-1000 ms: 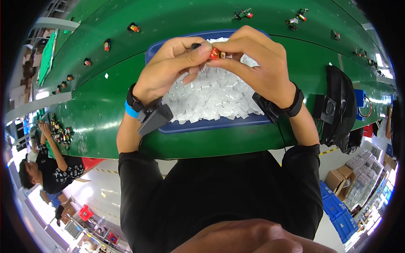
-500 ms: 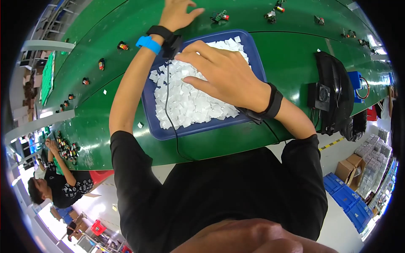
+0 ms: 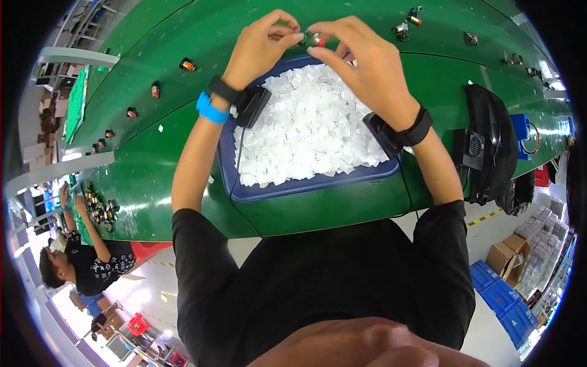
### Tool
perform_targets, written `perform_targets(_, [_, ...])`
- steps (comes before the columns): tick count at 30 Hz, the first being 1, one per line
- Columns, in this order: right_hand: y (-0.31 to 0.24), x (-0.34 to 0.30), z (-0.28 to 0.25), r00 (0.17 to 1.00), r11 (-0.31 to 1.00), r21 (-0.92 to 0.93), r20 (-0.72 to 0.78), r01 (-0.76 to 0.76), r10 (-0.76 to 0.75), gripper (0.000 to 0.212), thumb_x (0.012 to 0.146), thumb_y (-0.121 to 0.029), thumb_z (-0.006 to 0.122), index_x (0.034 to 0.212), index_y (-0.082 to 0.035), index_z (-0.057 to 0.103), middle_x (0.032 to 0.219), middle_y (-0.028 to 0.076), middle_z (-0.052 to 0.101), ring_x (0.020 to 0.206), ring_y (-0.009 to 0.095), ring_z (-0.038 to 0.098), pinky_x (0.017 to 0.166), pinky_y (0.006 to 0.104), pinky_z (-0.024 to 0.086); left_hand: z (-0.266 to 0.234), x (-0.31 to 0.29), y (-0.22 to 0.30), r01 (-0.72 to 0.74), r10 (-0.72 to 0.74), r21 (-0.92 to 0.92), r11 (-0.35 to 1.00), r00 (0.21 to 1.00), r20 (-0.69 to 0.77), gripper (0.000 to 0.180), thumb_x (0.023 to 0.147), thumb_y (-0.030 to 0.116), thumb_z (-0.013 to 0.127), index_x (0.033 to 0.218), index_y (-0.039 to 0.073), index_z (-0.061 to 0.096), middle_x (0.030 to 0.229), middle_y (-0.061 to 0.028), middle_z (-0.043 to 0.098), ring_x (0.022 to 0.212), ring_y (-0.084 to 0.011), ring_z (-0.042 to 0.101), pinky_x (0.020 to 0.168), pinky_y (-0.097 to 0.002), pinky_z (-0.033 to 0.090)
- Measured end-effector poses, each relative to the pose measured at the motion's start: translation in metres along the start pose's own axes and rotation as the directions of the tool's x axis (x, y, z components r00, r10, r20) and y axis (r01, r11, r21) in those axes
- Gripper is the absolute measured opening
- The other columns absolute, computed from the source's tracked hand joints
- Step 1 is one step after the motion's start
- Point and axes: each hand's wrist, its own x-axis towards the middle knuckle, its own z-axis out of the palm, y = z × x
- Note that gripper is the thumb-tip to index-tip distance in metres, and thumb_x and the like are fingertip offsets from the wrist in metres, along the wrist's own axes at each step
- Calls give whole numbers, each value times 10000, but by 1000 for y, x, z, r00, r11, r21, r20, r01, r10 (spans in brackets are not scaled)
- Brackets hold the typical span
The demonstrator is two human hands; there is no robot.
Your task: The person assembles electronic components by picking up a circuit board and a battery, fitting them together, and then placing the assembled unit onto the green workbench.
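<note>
Fingers of the left hand pinch a small red-and-silver part beyond the far rim of a blue tray on a green desk; the right hand's fingers bracket it, grip unclear.

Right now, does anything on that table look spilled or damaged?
Yes, slightly: a white piece lies alone on the green table, left of the blue tray, while most are heaped inside. The small part between the left hand and right hand is too tiny to check for damage.
</note>
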Motion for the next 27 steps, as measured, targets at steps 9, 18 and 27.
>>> perform_targets(9, [0,-5,14,988,998,-31,141,62,-57,163,857,-171,755,963,-60,701,901,33,644,671,166,634,580,268,507,-2,-69,48,-59,52,-168,984,998,-47,148,917,61,679,1029,17,592,972,-77,671,958,-190,668,783,-320,581])
perform_targets(18, [-2,-5,15,974,1000,-13,224,24,-21,140,859,-167,751,890,-50,680,834,31,649,641,175,630,567,274,500,-6,-72,49,-164,157,-48,985,980,-125,161,909,44,675,1031,12,574,1015,-82,645,972,-201,644,867,-341,550])
perform_targets(27, [5,-7,10,987,994,-82,152,68,-55,125,844,-171,756,874,-74,684,819,24,655,637,192,640,557,287,496,-54,-87,105,-841,902,-336,425,361,238,255,669,130,758,534,185,549,499,55,398,392,-75,390,386,-250,206])
